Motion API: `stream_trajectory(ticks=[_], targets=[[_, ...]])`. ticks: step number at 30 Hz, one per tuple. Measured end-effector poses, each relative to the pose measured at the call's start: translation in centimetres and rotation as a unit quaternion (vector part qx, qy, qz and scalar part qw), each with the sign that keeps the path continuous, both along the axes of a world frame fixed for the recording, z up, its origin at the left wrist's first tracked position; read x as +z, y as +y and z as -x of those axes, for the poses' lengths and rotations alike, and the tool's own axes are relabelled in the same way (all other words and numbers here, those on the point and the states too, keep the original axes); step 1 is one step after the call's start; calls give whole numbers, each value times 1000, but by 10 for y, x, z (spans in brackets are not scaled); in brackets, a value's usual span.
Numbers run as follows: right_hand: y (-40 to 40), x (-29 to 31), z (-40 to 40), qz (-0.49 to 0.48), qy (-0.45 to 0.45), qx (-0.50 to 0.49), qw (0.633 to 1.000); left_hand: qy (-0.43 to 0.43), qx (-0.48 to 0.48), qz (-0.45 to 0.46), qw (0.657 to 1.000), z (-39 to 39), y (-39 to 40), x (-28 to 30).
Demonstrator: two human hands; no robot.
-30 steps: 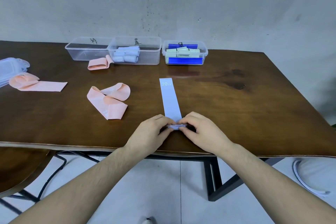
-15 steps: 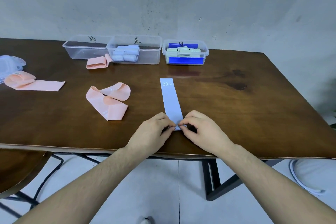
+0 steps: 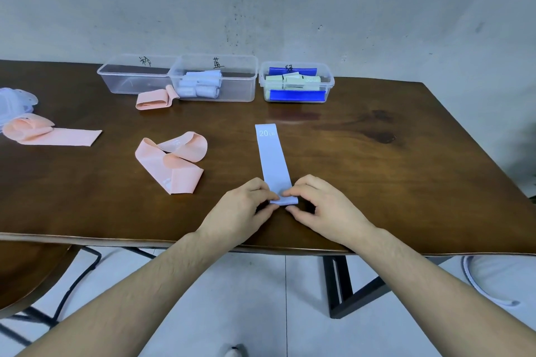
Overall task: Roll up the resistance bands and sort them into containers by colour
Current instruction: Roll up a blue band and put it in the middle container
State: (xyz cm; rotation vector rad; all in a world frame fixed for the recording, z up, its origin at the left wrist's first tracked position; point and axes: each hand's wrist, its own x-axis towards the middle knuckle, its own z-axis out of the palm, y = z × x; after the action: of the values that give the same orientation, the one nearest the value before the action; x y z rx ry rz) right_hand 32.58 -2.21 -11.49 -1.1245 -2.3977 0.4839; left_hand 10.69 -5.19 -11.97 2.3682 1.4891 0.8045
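A pale blue resistance band marked "20 LB" lies flat on the dark wooden table, running lengthwise away from the person. Its near end is turned over into a small roll close to the table's front edge. The left hand pinches the left side of that roll with curled fingers, and the right hand pinches the right side in the same way, fingertips meeting on the rolled part.

To the left of the band a pink resistance band lies loosely folded on itself. Further left another pink band lies partly flat with one end bunched, beside some clear plastic lids at the table's left edge. A third pink band, folded, rests against the front of the containers.

Three clear plastic containers stand in a row at the back of the table. The left container shows no bands inside. The middle container holds rolled pale blue bands. The right container holds pale green rolls and dark blue bands. Each bears a handwritten mark that I cannot read.
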Motion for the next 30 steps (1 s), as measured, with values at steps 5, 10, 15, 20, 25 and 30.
stream_trajectory(ticks=[5, 10, 15, 20, 25, 30], targets=[[-1, 0, 0, 4, 7, -6, 1000, -14, 4, 6, 1000, 1, 1, 0], [-3, 1, -3, 9, 6, -1, 1000, -21, 3, 6, 1000, 2, -3, 0], [-9, 2, -6, 11, 9, 3, 1000, -36, -28, 7, 999, 4, -7, 2], [-11, 2, -7, 22, 27, -4, 999, -48, -29, 10, 998, 5, -6, 0], [-10, 1, -6, 25, 23, -7, 999, -48, -21, 6, 999, 4, -6, -2], [-9, 1, -5, 33, 18, -16, 999, -39, -11, 7, 999, 4, -6, -5]])
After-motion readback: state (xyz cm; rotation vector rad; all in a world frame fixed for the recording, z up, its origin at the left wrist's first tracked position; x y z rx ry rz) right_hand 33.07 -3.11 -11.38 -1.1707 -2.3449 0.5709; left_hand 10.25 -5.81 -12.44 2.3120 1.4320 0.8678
